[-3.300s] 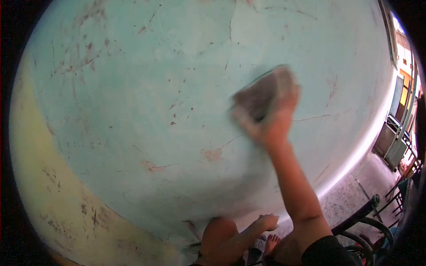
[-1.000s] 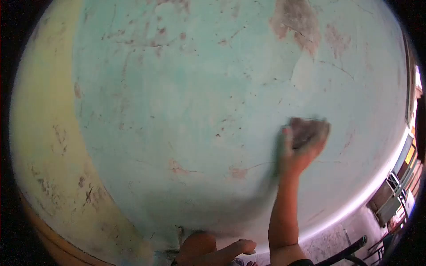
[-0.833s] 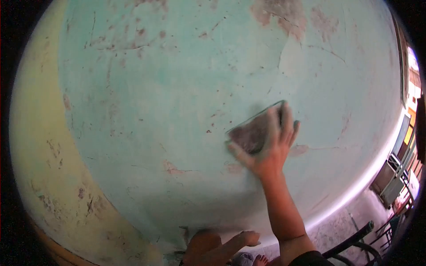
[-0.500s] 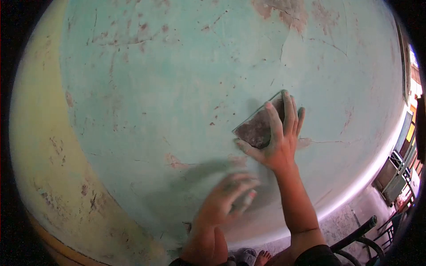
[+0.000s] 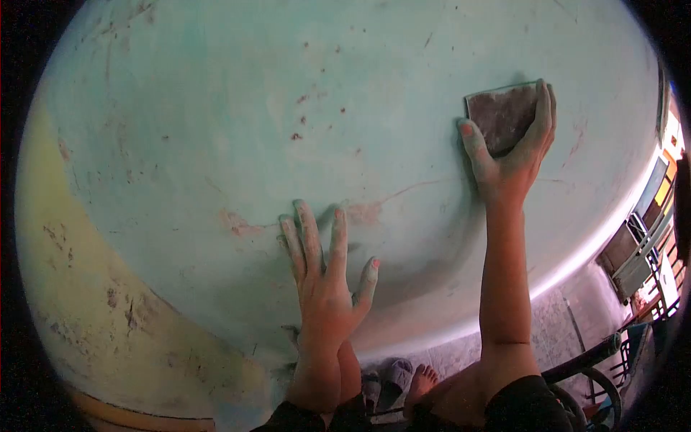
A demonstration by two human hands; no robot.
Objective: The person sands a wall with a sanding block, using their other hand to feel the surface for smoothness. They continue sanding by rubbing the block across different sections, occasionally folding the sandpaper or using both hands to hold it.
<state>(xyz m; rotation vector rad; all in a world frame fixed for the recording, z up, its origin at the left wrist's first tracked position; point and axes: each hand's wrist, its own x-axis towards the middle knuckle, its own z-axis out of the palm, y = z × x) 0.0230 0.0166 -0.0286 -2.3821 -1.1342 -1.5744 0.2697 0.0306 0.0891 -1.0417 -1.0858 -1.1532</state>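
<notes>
My right hand (image 5: 512,169) grips a dark, roughly square piece of sandpaper (image 5: 502,117) by its sides, thumb on the left edge and fingers along the right. It lies against the pale green wall (image 5: 237,122), right of the middle of the view; its underside is hidden. Lower and to the left, my left hand (image 5: 324,284) is spread out with its fingertips at the wall and nothing in it. Pale dust coats the fingers of both hands. Between them runs a thin crack with a patch of peeled paint (image 5: 363,212).
A yellow wall section (image 5: 79,245) borders the green on the left. Below are a bare foot (image 5: 423,381), grey footwear (image 5: 394,381) and the floor. A dark tubular frame (image 5: 586,360) stands at lower right, with cluttered furniture beyond it.
My right hand has moved up and to the right with the sandpaper. The left hand has risen to the wall and spread its fingers. The view has shifted.
</notes>
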